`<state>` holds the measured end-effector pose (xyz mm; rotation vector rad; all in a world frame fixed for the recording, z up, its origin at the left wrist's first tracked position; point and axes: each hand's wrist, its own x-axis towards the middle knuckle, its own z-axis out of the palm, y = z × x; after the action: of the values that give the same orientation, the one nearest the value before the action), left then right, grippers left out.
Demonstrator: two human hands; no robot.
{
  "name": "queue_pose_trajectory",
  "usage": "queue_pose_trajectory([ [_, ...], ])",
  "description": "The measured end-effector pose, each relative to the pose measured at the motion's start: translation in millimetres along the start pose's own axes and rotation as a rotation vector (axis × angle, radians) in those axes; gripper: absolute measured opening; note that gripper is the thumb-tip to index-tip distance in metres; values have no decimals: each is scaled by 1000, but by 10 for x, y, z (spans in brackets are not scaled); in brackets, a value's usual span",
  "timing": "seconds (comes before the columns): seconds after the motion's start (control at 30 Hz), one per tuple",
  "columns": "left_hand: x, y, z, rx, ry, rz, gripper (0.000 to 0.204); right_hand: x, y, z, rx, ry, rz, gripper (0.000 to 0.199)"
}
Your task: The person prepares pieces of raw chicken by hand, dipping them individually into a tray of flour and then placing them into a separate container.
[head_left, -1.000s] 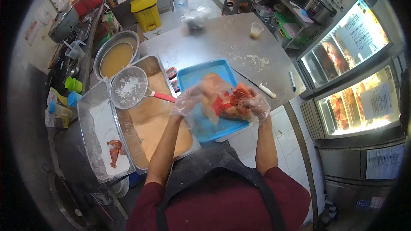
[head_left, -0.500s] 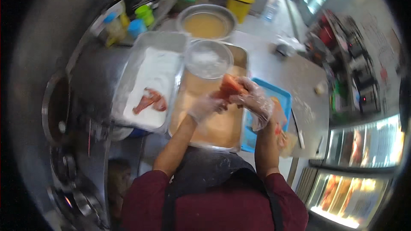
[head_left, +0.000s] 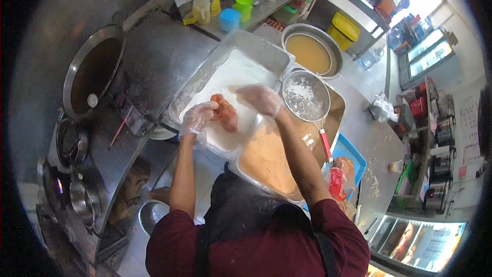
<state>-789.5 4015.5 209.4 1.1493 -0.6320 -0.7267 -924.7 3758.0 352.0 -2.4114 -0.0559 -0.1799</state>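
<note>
A piece of reddish raw chicken (head_left: 225, 115) stands tilted in the white flour of a deep metal tray (head_left: 277, 57). My left hand (head_left: 198, 119), in a clear plastic glove, pinches the chicken's upper end. My right hand (head_left: 261, 99), also gloved, reaches over the flour to the right of the chicken, a little blurred, its fingers stretched out with nothing visible in them. Beside this tray lies a second metal tray (head_left: 335, 103) with tan coating. A round sieve (head_left: 306, 95) dusted with white clumps rests on it, its red handle toward me.
At the far side stands a metal bowl (head_left: 334, 51) of cloudy yellowish liquid. A blue tray (head_left: 354, 155) with more meat lies on the right. To the left is a wok (head_left: 77, 84) of dark liquid; cups and jars crowd the back shelf (head_left: 215, 31).
The view has turned left. Both hands have moved from over the tan tray, where they held a reddish chicken piece, to the flour tray. My left hand now grips chicken there.
</note>
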Motion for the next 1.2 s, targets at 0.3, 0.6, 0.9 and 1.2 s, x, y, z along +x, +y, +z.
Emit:
queue_pose_trajectory([
  [0.3, 51, 364, 1549, 472, 134, -212, 47, -3082, 131, -1219, 362, 833, 657, 23],
  [0.6, -178, -450, 4500, 56, -554, -261, 18, -5567, 34, -682, -453, 751, 949, 22],
  [0.9, 657, -2270, 5687, 1546, -1368, 210, 30, -4636, 488, -1270, -325, 137, 950, 25],
  [1.2, 725, -2280, 5880, 1625, -1461, 156, 33, -4785, 671, -1133, -499, 269, 664, 22],
])
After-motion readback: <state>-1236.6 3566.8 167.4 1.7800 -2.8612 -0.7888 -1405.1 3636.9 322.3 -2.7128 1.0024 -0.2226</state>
